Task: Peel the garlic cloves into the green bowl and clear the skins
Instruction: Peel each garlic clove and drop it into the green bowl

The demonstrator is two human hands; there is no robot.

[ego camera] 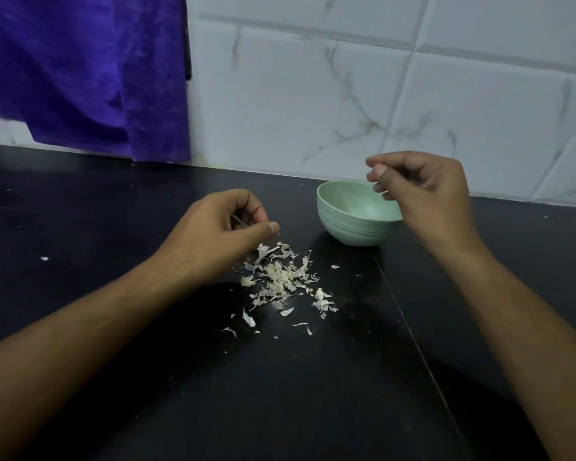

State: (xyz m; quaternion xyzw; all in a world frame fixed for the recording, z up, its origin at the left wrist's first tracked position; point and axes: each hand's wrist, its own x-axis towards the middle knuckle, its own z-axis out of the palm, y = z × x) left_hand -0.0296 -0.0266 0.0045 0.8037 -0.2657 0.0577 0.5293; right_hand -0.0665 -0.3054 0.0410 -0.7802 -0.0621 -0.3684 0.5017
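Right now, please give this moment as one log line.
left hand: curled above garlic skins | right hand: curled over green bowl | held items: unclear | garlic skins: uncleared on black counter

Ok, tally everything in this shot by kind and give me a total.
green bowl: 1
hands: 2, the left hand and the right hand
heap of garlic skins: 1
purple cloth: 1
garlic cloves in plain view: 0
Total: 5
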